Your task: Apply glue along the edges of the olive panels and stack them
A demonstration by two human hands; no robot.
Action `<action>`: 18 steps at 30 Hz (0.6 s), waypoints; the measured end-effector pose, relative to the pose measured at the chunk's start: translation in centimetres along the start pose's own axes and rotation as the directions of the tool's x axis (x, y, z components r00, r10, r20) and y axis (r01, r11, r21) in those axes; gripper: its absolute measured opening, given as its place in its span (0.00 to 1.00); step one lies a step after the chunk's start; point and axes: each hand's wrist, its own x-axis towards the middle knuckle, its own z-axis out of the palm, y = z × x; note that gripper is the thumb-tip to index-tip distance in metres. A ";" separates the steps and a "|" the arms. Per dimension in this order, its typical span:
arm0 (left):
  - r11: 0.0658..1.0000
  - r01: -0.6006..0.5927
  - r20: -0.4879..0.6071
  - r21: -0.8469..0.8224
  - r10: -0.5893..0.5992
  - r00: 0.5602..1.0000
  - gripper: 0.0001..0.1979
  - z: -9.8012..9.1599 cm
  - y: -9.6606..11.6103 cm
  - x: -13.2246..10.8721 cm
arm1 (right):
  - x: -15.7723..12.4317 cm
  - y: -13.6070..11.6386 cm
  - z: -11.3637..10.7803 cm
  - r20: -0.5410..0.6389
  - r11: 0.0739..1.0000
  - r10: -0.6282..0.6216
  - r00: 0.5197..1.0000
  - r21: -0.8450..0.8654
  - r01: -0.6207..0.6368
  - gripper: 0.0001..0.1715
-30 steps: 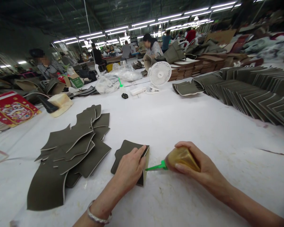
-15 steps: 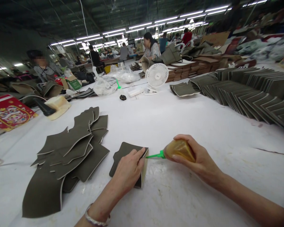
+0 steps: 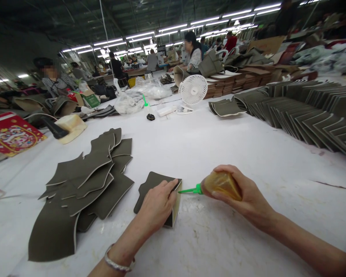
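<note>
Since the head view is all there is to go on, that's what I'm working from. The left hand [image 3: 158,202] sits palm-down on a dark panel [image 3: 148,188], index finger stretched out to the top corner, the rest loosely bent; it's pinning the piece rather than gripping it. The right hand [image 3: 252,198] is wrapped around an amber squeeze bottle [image 3: 223,184], tipped on its side so the green nozzle [image 3: 192,190] points at the pale strip [image 3: 176,207] along the panel's right edge. Can't tell if the tip actually touches.

So the panel's flat on the white table [image 3: 219,242], between the loose pile [image 3: 54,234] and the bottle. My read: the step in hand is running something, probably glue, along that strip. The next move calls for a light squeeze and a steady drag down the edge, with the pinning finger clear of the tip.

Headcount: one panel under the hand, one bottle in use, one white fan [image 3: 193,90], one black lump [image 3: 150,117], one red box [image 3: 14,132], plus one more green spout [image 3: 145,100] near the fan. The pile overlaps too much to count, and the fanned-out rows [image 3: 305,119] on the right are way too many.
</note>
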 end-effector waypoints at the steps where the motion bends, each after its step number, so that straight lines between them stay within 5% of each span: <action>1: 1.000 0.000 -0.003 -0.002 0.000 1.000 0.24 0.0 0.0 0.0 | 0.0 0.0 0.0 -0.010 1.000 0.014 1.000 0.000 -0.014 0.22; 6: 1.000 0.001 -0.007 -0.007 -0.001 1.000 0.24 0.2 -0.1 0.0 | 0.3 0.4 0.2 -0.111 0.999 -0.015 0.994 -0.052 0.009 0.22; 13: 1.000 -0.018 -0.025 -0.018 0.018 1.000 0.23 0.2 -0.2 0.1 | -0.2 0.2 0.0 0.076 0.980 0.153 0.985 0.115 -0.161 0.22; 18: 0.999 -0.016 -0.025 -0.038 0.015 1.000 0.24 0.0 0.0 0.0 | 0.6 0.6 0.2 -0.027 0.966 0.217 0.976 0.146 -0.211 0.27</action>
